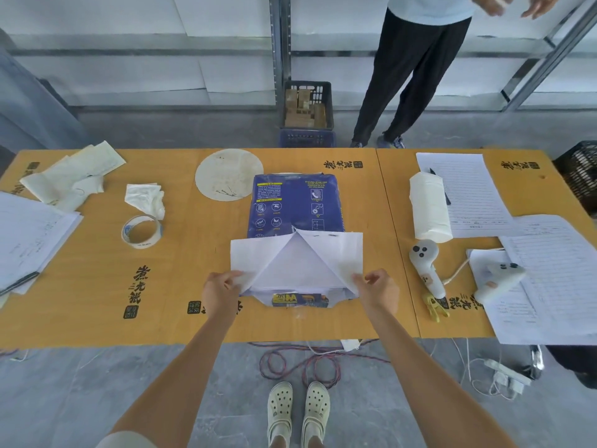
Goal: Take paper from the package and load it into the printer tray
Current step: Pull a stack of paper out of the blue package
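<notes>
You have 1 head-worn view, looking forward and down, close over your hands, the table [97,286] spreading beyond them.

Dark blue paper package [295,202] printed with yellow and white text and white icons; its opened wrapper flaps [336,253] white inside. Ochre woodgrain tabletop [181,253] stamped with black calligraphy. Translucent whitish tape roll [142,231]. Cream-coloured perforated clogs [298,412] on grey floor.

the package [295,202] wrapper looks like glossy blue paper, its opened flaps matt white inside; the table [181,260] is smooth, matt yellow wood veneer.
</notes>
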`<state>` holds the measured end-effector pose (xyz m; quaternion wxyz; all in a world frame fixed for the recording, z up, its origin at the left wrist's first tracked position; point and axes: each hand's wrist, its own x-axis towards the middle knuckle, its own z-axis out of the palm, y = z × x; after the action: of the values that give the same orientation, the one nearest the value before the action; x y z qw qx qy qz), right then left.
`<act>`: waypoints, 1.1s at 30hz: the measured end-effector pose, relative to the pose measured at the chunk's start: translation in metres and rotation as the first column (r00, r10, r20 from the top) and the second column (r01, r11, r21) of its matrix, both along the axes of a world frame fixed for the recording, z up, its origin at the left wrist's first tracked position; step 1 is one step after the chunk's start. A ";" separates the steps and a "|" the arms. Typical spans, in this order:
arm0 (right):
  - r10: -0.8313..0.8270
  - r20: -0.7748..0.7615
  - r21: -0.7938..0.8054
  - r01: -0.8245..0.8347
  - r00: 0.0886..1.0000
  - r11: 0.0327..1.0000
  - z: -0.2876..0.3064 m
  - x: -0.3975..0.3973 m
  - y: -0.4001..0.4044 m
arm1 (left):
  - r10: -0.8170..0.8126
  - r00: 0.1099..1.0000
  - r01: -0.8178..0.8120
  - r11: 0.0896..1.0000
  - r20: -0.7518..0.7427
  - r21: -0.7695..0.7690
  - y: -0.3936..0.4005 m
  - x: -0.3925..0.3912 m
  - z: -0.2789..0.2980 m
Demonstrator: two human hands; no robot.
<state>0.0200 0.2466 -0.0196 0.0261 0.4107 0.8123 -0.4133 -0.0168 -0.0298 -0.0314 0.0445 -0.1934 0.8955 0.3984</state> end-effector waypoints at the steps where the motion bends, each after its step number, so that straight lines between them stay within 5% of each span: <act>1: 0.013 0.011 0.033 -0.013 1.000 0.999 0.005 0.001 -0.001 | -0.014 1.000 0.014 1.000 -0.009 0.006 0.001 0.001 0.003; 5: 0.060 0.079 0.049 -0.064 0.995 0.997 0.015 0.009 -0.011 | -0.023 1.000 0.023 0.997 -0.005 0.070 0.011 0.011 0.011; 9: 0.046 0.106 -0.121 -0.033 0.993 0.992 0.016 0.016 -0.026 | -0.058 0.993 0.042 0.988 0.102 0.149 0.019 0.022 0.009; 17: -0.193 0.116 -0.359 0.223 0.974 0.906 0.004 0.024 -0.045 | 0.210 0.920 -0.331 0.867 0.330 0.372 0.023 0.021 0.000; 24: -0.290 0.092 -0.363 0.304 0.952 0.881 -0.002 0.017 -0.041 | 0.349 0.880 -0.465 0.775 0.323 0.428 0.023 0.021 -0.003; 33: -0.076 0.052 -0.187 0.084 0.996 0.979 -0.005 0.023 -0.053 | 0.309 0.915 -0.395 0.815 0.259 0.424 0.025 0.023 0.001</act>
<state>0.0426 0.1938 -0.0246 0.0665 0.4477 0.7514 -0.4801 0.0064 -0.0048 -0.0303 0.0948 -0.3744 0.7136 0.5845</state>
